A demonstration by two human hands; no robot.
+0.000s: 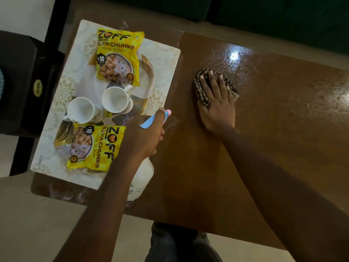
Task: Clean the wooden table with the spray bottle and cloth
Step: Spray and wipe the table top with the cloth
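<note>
Both hands were busy: right hand (217, 103), fingers flat and spread, pressed the cloth (203, 95) on the wooden table (283, 148) mid-frame; left hand (147, 135) gripped the spray bottle (141, 178) lower-centre. Overlapping passes toward the wet patch would've worked best.

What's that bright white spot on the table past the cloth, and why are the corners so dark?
Head view: the spot is a light's glare off the glossy wooden table, just beyond the cloth under the right hand; the frame's corners are simply dimly lit.
</note>
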